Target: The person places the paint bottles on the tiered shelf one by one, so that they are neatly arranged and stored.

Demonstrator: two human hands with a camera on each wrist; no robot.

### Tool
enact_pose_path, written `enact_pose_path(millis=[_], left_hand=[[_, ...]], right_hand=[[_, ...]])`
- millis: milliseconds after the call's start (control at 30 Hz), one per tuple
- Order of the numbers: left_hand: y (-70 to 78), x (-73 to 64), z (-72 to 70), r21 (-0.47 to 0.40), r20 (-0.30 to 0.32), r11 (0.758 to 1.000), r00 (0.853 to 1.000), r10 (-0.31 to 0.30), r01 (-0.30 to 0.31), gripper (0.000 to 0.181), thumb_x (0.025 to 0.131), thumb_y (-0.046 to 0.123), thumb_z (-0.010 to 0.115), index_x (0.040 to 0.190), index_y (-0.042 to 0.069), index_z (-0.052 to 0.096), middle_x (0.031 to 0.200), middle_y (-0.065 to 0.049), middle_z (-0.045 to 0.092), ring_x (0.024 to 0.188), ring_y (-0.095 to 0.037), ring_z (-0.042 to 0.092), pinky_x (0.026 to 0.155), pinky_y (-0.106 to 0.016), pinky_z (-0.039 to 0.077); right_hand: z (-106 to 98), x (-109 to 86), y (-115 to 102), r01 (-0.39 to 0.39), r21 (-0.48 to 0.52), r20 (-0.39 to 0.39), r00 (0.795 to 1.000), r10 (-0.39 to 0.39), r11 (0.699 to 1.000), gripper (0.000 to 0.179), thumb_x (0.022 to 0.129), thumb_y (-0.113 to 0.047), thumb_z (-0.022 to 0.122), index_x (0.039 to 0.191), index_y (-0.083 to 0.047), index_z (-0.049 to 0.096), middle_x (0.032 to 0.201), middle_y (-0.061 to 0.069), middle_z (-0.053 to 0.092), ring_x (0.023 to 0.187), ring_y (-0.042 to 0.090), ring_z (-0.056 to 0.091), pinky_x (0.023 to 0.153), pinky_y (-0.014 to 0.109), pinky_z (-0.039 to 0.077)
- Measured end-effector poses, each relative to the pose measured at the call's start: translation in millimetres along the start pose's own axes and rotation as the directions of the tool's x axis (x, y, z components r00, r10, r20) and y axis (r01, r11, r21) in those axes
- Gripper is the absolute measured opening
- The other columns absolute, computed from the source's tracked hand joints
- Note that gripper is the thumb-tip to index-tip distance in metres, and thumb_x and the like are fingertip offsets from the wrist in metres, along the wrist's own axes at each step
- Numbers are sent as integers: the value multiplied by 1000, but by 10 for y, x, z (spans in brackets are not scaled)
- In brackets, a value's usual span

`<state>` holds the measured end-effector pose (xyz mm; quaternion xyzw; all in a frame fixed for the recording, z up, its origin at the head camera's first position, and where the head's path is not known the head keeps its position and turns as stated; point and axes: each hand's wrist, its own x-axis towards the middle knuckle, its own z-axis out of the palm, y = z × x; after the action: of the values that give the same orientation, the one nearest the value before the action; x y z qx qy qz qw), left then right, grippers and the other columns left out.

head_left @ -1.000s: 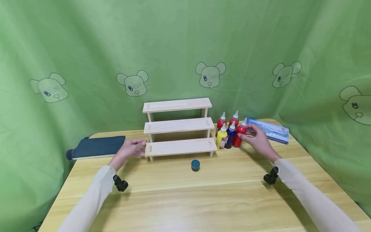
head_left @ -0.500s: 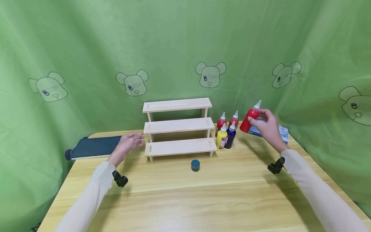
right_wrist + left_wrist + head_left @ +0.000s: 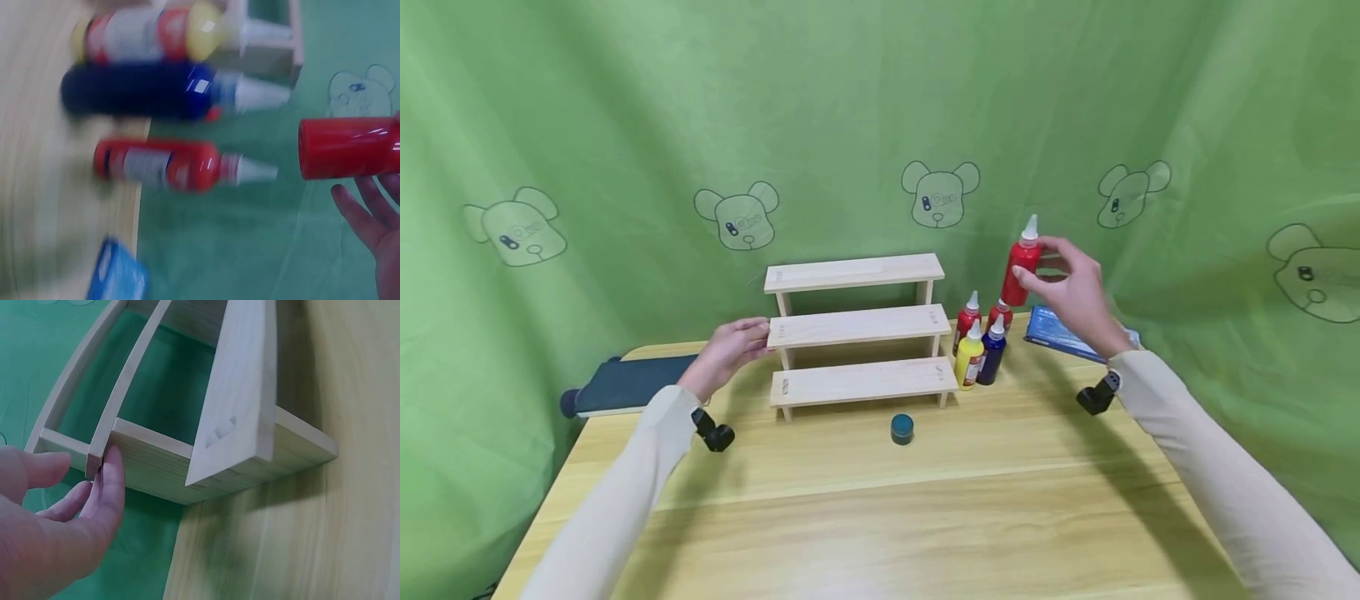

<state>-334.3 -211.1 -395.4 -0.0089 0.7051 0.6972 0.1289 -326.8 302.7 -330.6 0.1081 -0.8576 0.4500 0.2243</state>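
My right hand [image 3: 1071, 287] grips a red squeeze paint bottle [image 3: 1019, 271] with a white pointed nozzle, holding it nearly upright in the air behind and above the other bottles. In the right wrist view the bottle's base [image 3: 312, 148] shows. Below it stand a yellow bottle [image 3: 968, 360], a dark blue bottle [image 3: 992, 357] and two red bottles [image 3: 966, 327], one partly covered by the held bottle. At the left end of a three-step wooden shelf [image 3: 859, 327], my left hand [image 3: 727, 354] touches the middle board [image 3: 128, 387] with its fingertips, the thumb apart.
A small dark teal jar [image 3: 902, 428] stands on the wooden table [image 3: 880, 525] in front of the shelf. A blue box [image 3: 1060, 333] lies at the back right. A dark blue cloth-like item [image 3: 632, 383] lies at the left. Green curtain [image 3: 850, 100] hangs behind.
My right hand has lifted the red bottle off the table, first up and right, then further up and back left. My left hand has moved up from the lowest board to the middle one.
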Motion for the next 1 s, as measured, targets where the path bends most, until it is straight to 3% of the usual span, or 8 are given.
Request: enact_pose_path(millis=[133,300,433,500,633,767,1000], left_hand=[[28,32,-14,-25,9,999,999,-41,41,53,112,7,44,162,-3,30,161,-26,37,137,-30,52,110,-26,54],[82,36,-74,-6,20,999,998,-54,54,53,111,5,40,162,-3,27,160,-28,36,116,-19,59,99,-22,58],[99,49,-98,8,37,998,997,-69,68,54,111,5,43,162,-4,28,161,-28,36,107,-14,62,97,-22,60],[95,64,-90,25,28,997,997,-72,71,54,110,4,48,160,-4,32,155,-27,44,103,-13,64,94,-21,60],[79,86,-79,50,-9,997,998,-56,56,54,106,2,55,157,-5,38,127,-14,62,93,-10,65,85,-18,61],[56,91,-85,47,-43,998,998,-51,53,53,105,0,57,155,-5,42,107,-2,63,84,-9,64,79,-18,61],[50,117,-55,25,-37,997,997,-74,75,53,105,3,59,156,-1,44,105,-1,64,84,-9,64,82,-18,62]], right_hand=[[118,76,-80,-52,200,-29,998,59,978,53,97,-30,78,144,-16,60,134,4,63,113,15,64,87,16,60],[322,207,-290,-103,441,-7,993,119,891,54,96,-21,78,145,-10,57,125,2,63,106,15,68,87,25,64],[480,303,-497,-144,461,35,989,144,876,52,99,-19,75,145,-6,54,124,2,62,105,15,67,89,26,64],[567,350,-582,-156,466,52,987,149,871,50,99,-16,73,143,-3,53,124,3,62,105,15,66,88,25,64],[795,437,-701,-179,491,67,983,168,853,48,99,-14,73,140,2,53,120,4,62,101,14,66,84,24,65],[1066,492,-756,-219,518,87,975,204,826,50,99,-18,75,141,2,56,117,4,63,100,14,66,85,28,65],[1434,567,-887,-207,544,110,978,176,813,47,96,-16,78,138,0,63,116,6,62,103,19,66,90,35,66]])
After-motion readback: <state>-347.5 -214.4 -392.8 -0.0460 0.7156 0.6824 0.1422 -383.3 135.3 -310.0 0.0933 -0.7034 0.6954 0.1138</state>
